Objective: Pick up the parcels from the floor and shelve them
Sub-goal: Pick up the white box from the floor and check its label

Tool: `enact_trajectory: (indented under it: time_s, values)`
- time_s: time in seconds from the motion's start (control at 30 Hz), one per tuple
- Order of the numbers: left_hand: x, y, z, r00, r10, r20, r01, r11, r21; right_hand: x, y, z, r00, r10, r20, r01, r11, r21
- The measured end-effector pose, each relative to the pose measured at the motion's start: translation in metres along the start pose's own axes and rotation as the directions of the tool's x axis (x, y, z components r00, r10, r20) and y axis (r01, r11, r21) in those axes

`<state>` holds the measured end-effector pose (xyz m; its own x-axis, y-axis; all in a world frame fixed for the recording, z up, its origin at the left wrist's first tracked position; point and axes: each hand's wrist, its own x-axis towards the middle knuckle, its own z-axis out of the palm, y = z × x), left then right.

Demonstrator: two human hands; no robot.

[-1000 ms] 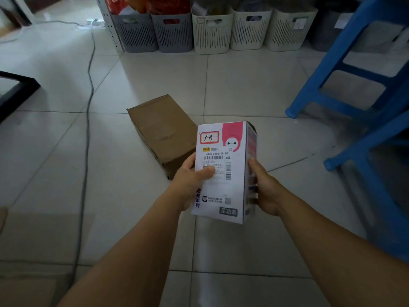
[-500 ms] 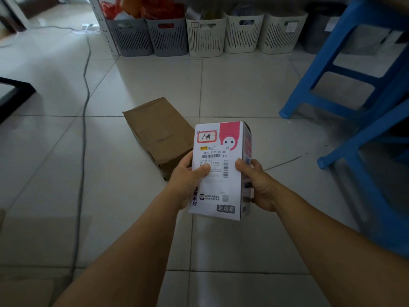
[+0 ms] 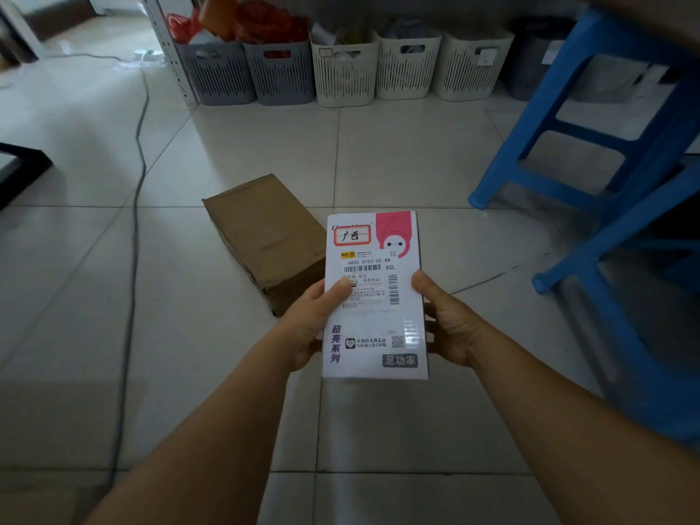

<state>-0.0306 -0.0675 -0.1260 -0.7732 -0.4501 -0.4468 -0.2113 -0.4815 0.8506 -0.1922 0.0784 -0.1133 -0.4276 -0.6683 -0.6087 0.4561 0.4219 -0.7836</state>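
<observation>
I hold a white parcel box (image 3: pixel 375 320) with a pink corner and a shipping label upright in front of me, label face toward me. My left hand (image 3: pixel 310 327) grips its left edge, thumb on the label. My right hand (image 3: pixel 450 327) grips the right edge, thumb on the front. Behind it, a brown cardboard parcel (image 3: pixel 269 236) lies flat on the tiled floor, partly hidden by the white box and my left hand.
A row of grey and cream slotted baskets (image 3: pixel 344 70) stands under a metal shelf post (image 3: pixel 166 43) at the back. Blue plastic stools (image 3: pixel 606 153) stand at the right. A dark cable (image 3: pixel 138 176) runs along the floor at left, near a black frame (image 3: pixel 19 164).
The white parcel has turned so its label face is square to me and its side no longer shows. The view has tilted slightly, with the baskets lower in frame.
</observation>
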Motion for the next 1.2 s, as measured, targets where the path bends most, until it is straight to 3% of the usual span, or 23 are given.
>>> enact_trajectory:
  time_s: [0.23,0.47,0.97,1.2]
  values:
    - [0.003,-0.004,-0.001,0.996,0.013,0.086,-0.015,1.0,0.023,0.005,0.004,-0.006,0.999,0.001,0.033,-0.002,0.999,0.033]
    - [0.002,-0.003,0.005,0.999,0.036,0.038,-0.039,0.995,0.094,0.02,0.01,-0.015,0.994,-0.052,0.1,0.04,0.992,0.12]
    - [0.0,0.014,0.008,0.983,0.171,0.062,-0.165,0.982,-0.089,0.013,-0.011,-0.01,0.95,-0.261,0.17,0.232,0.957,0.173]
    - [0.005,0.038,0.015,0.969,0.248,-0.001,-0.247,0.965,-0.09,0.002,-0.042,-0.001,0.918,-0.343,0.197,0.298,0.928,0.225]
